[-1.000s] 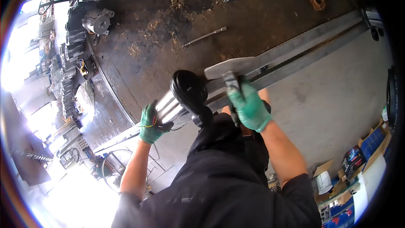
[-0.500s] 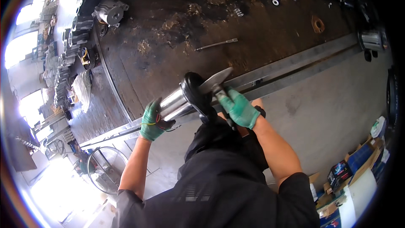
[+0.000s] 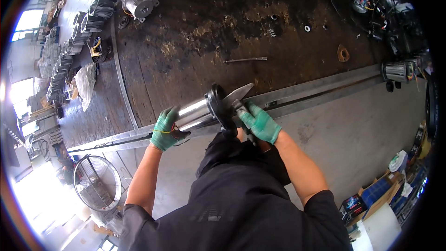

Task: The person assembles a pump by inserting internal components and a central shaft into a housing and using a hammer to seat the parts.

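Note:
Over the bench's front edge, a shiny metal motor cylinder (image 3: 194, 113) lies tilted with a black ring-shaped end piece (image 3: 216, 108) at its right end. My left hand (image 3: 166, 128), in a green glove, closes round the cylinder's left end, where thin red and yellow wires show. Also gloved in green, my right hand (image 3: 261, 123) is closed on a dark grey metal tool (image 3: 240, 108) beside the black end piece. Past that piece a flat pointed metal blade (image 3: 239, 94) sticks out; whether it belongs to the tool cannot be told. My right fingertips are partly hidden.
On the stained dark workbench (image 3: 195, 69) lie a metal rod (image 3: 246, 59), a spring (image 3: 272, 32), a white washer (image 3: 307, 29) and a rusty gasket (image 3: 343, 53). Motor housings line the left, near one grey motor (image 3: 139, 5). A fan (image 3: 96, 182) stands below left.
The view has shifted, so the bench items sit lower and more of the far right shows. Both hands keep their grips; the cylinder and black end piece stay nearly in place.

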The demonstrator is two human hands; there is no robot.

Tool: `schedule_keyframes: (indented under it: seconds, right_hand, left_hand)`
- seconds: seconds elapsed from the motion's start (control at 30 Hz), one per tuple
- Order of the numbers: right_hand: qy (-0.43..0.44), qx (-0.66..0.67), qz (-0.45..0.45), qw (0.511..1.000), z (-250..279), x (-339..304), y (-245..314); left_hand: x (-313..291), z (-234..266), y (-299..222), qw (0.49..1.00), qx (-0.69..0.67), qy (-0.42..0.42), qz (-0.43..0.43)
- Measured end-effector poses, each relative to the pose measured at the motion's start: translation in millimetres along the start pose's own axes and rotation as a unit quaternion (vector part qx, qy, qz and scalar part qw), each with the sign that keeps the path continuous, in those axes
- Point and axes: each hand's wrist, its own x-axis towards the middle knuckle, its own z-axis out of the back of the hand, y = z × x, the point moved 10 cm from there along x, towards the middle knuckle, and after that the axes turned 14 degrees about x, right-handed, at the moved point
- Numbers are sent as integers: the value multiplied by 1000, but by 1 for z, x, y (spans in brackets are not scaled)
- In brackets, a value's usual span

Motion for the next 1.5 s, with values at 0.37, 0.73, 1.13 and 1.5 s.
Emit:
schedule_keyframes:
  seconds: [0.37, 0.73, 1.13, 1.5]
  right_hand:
    - [-234, -344, 11, 909, 222, 0, 86]
    - [8, -187, 29, 982, -51, -23, 73]
    - [-101, -91, 185, 973, 25, 4, 65]
    - [186, -320, 394, 842, -60, -15, 225]
  left_hand:
    - [5, 11, -8, 999, 10, -17, -30]
    - [26, 58, -44, 997, 49, 55, 1]
    - [100, 104, -123, 999, 2, -7, 38]
    - [118, 89, -162, 999, -2, -31, 41]
